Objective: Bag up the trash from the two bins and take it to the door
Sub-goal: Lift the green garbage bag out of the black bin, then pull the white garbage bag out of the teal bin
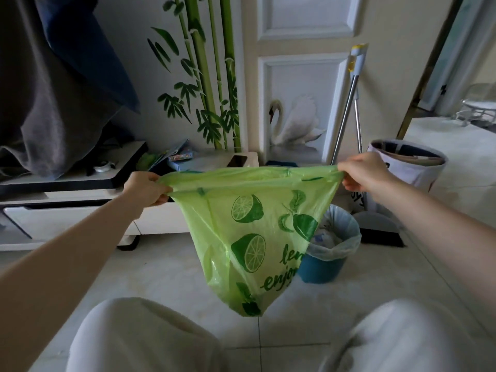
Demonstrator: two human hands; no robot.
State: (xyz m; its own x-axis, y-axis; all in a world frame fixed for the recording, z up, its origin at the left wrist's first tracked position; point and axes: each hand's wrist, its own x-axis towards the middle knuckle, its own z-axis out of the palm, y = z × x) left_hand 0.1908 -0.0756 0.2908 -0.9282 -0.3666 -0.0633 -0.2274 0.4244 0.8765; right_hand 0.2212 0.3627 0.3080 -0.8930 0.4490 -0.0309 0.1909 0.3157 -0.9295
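Left hand (145,187): fingers pinching left rim of green lime-print bag (249,237). Bag: stretched open in mid-air, just above and left of blue lined bin (331,248). Right hand (362,171): gripping right rim. White bin (408,167): far right. Advice: keep mouth wide, lower beside bin before emptying.

Lime-printed green bag (249,232), blue bin (319,269)

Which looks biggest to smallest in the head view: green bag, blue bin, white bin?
1. green bag, though it is nearest the camera, which inflates it.
2. and 3. white bin and blue bin look alike; both partly hidden, so unranked.
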